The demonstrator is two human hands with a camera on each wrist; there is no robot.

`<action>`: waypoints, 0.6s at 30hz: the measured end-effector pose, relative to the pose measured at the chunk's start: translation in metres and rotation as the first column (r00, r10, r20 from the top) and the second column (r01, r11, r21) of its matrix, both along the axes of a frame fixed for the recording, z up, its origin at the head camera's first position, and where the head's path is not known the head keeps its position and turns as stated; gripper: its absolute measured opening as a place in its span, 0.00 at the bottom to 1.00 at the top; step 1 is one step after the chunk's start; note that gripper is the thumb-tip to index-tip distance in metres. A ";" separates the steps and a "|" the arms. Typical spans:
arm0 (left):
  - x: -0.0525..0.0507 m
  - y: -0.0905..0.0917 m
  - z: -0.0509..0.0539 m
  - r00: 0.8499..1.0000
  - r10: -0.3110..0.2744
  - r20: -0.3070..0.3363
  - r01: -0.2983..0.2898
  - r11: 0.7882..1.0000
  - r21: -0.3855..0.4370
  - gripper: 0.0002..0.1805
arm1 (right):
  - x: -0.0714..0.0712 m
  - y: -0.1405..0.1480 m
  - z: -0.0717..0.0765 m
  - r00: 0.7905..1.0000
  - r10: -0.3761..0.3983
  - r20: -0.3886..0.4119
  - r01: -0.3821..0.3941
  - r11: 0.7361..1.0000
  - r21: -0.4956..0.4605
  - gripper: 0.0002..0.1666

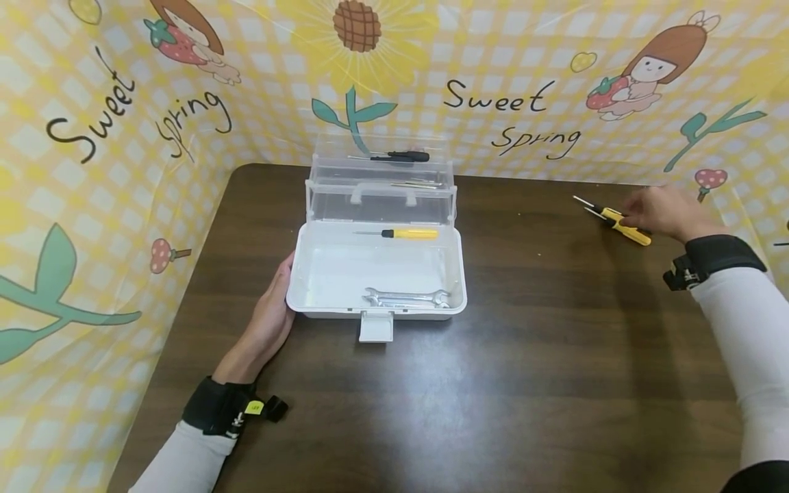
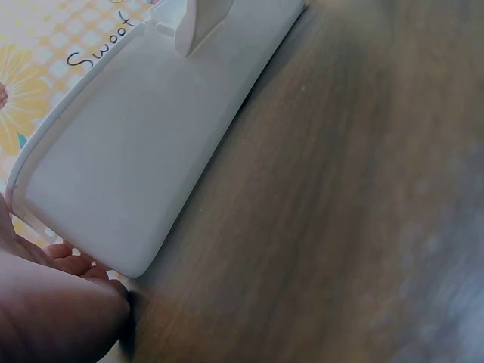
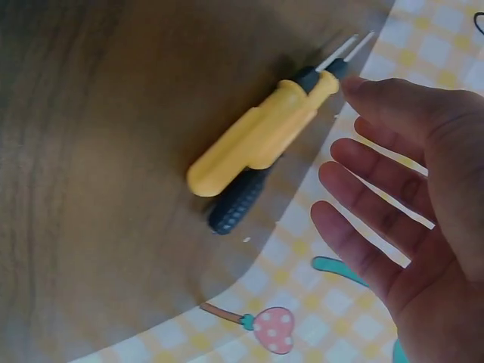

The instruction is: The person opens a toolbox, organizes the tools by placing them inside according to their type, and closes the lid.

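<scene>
A white toolbox point(image 1: 377, 315) stands on the table with its clear lid raised. My left hand point(image 1: 271, 308) rests against the box's left wall; in the left wrist view its fingers point(image 2: 72, 261) lie along that side. Inside the box are a yellow-handled screwdriver point(image 1: 413, 234) and silver wrenches point(image 1: 409, 298). My right hand point(image 1: 668, 212) hovers at the table's far right corner. Beside its spread fingers lie two yellow-handled screwdrivers point(image 3: 265, 136) and a black handle point(image 3: 238, 200) partly under them. A visible gap separates the fingers from the handles.
A black-handled screwdriver point(image 1: 403, 157) and thin metal pieces point(image 1: 416, 184) are in the clear upper trays. The box's front latch point(image 1: 376, 327) hangs down. A yellow checked cloth point(image 1: 530, 41) rises behind the dark wooden table point(image 1: 524, 383).
</scene>
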State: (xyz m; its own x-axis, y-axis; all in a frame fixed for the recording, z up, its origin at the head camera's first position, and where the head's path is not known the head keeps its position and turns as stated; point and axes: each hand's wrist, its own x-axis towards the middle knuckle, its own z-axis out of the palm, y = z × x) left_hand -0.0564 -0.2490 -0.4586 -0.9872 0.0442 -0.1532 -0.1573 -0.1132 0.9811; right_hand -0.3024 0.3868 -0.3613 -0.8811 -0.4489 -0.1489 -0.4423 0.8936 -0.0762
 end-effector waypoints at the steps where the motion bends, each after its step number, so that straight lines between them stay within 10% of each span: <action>1: 0.000 0.000 0.000 1.000 -0.001 -0.001 0.001 1.000 0.000 0.39 | 0.000 0.001 -0.002 1.000 -0.008 0.014 0.008 1.000 0.002 0.16; 18: -0.001 -0.001 -0.001 1.000 -0.004 0.004 0.004 1.000 -0.024 0.39 | 0.004 0.010 -0.017 0.995 -0.061 0.076 0.060 0.998 0.016 0.17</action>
State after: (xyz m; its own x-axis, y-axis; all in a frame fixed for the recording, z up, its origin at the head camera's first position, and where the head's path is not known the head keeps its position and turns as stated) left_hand -0.0573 -0.2500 -0.4596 -0.9865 0.0445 -0.1578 -0.1612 -0.0887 0.9829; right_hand -0.2986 0.3964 -0.3784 -0.8923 -0.3928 -0.2225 -0.3811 0.9196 -0.0953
